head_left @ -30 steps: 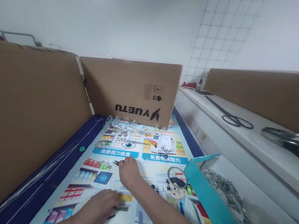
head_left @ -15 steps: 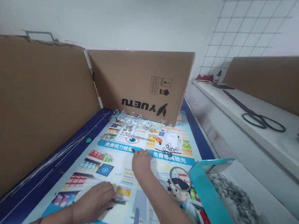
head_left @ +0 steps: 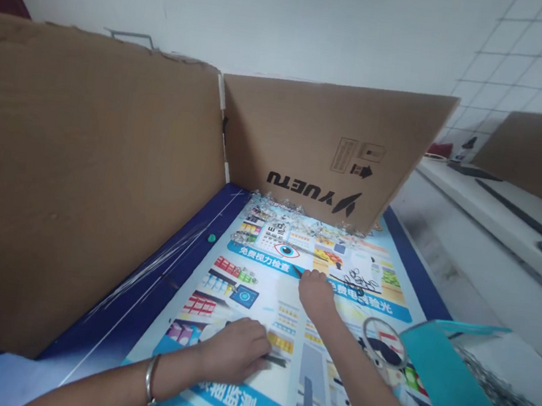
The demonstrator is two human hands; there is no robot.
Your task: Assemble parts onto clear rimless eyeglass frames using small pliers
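Observation:
My left hand (head_left: 237,349) is closed over the printed mat, a silver bangle on its wrist. A slim grey-and-black thing (head_left: 275,360) sticks out past its fingers, its kind too blurred to tell. Farther forward, my right hand (head_left: 317,295) is closed on a slim dark pointed tool (head_left: 297,272), mostly hidden by the fingers; only the tip shows. Several small black loops (head_left: 359,284) lie beyond the right hand on the mat (head_left: 269,304). Small clear pieces (head_left: 308,222) are scattered along the foot of the back cardboard. A thin stick (head_left: 311,253) lies before them.
Cardboard panels (head_left: 86,190) stand along the left and at the back (head_left: 282,124). A round pale ring (head_left: 385,343) lies right of my right forearm. Beside it stands a teal box (head_left: 460,397) holding shiny tangled pieces. A white ledge (head_left: 514,197) at right carries large scissors (head_left: 526,215).
The view has swung left, so everything sits farther right in the picture, and more of the left forearm with its bangle shows. Both hands stay closed in about the same spots over the mat.

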